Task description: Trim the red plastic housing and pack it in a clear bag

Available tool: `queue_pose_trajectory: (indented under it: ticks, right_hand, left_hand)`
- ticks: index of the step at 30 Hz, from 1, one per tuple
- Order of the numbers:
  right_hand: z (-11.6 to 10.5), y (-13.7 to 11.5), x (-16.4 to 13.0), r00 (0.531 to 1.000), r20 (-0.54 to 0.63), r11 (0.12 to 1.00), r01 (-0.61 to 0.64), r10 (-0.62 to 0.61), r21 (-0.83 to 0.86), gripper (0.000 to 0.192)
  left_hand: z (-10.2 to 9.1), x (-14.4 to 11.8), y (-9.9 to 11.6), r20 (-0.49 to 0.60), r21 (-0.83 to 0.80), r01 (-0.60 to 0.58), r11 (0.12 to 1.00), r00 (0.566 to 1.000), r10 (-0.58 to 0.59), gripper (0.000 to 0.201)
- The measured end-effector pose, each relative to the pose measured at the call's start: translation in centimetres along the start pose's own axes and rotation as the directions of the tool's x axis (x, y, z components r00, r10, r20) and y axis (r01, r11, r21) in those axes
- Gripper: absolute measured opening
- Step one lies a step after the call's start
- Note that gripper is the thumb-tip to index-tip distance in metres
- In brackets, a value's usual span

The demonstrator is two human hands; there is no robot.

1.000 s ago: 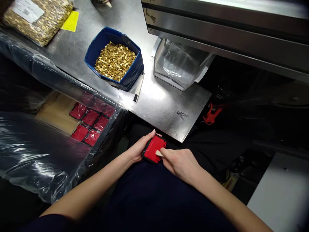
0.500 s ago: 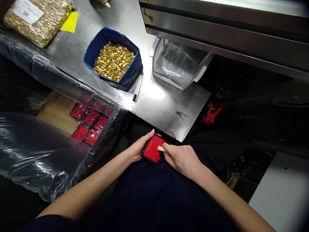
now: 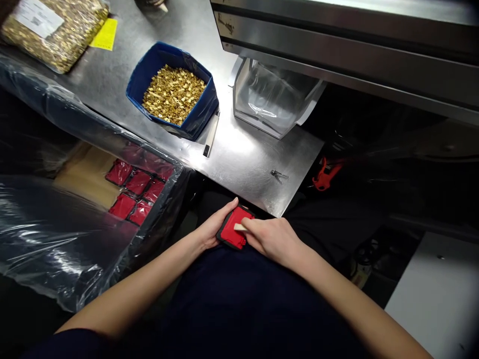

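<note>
Low in front of my body, my left hand (image 3: 214, 227) grips a red rectangular part with a black rim (image 3: 231, 228) by its left side, thumb along the upper edge. My right hand (image 3: 271, 238) pinches a short, pale, flat-ended stick (image 3: 240, 227). The stick's tip lies over the red face of the part, and its other end is hidden inside my fingers. More red parts with black rims (image 3: 138, 182) lie in the plastic-lined box to the left.
On the metal table (image 3: 239, 169) stand a blue bin (image 3: 204, 117) of small brass pieces and a grey bin (image 3: 258, 124) lined with clear plastic. A white-handled tool (image 3: 211, 134), small nippers (image 3: 279, 175) and a bag of brass pieces (image 3: 63, 37) lie there too. An orange-handled tool (image 3: 324, 175) hangs right.
My right hand has slid the pale stick leftward across the red face of the part. The left hand keeps its hold. The whole view has shifted slightly.
</note>
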State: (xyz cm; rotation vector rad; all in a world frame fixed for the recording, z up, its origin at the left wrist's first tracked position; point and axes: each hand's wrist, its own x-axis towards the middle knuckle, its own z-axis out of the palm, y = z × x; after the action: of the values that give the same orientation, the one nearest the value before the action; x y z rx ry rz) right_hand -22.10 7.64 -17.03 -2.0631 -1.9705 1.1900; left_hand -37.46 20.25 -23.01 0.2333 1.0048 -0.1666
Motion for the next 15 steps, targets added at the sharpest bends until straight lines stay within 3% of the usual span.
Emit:
queue_pose_trajectory:
  ticks: [3, 8, 11, 15]
  right_hand:
    - [0.0, 0.1, -0.1, 0.999, -0.008, 0.999, -0.037, 0.037, -0.017, 0.017]
    - [-0.3, -0.6, 0.2, 1.000, -0.019, 1.000, 0.015, -0.015, 0.001, 0.016]
    - [-1.5, -0.5, 2.1, 0.988, -0.099, 0.992, -0.120, 0.123, 0.028, 0.020]
    - [-3.4, 0.5, 5.2, 0.932, -0.200, 0.924, -0.236, 0.303, 0.300, 0.036]
  left_hand:
    - [0.0, 0.0, -0.1, -0.023, -0.006, 0.019, 1.000, 1.000, -0.019, 0.042]
    - [0.1, 0.1, -0.1, -0.019, 0.012, -0.029, 1.000, 0.999, 0.029, 0.041]
    - [0.1, -0.1, 0.0, -0.032, -0.026, -0.009, 1.000, 0.999, 0.008, 0.042]
    - [0.0, -0.7, -0.1, -0.017, -0.037, -0.026, 0.999, 1.000, 0.025, 0.050]
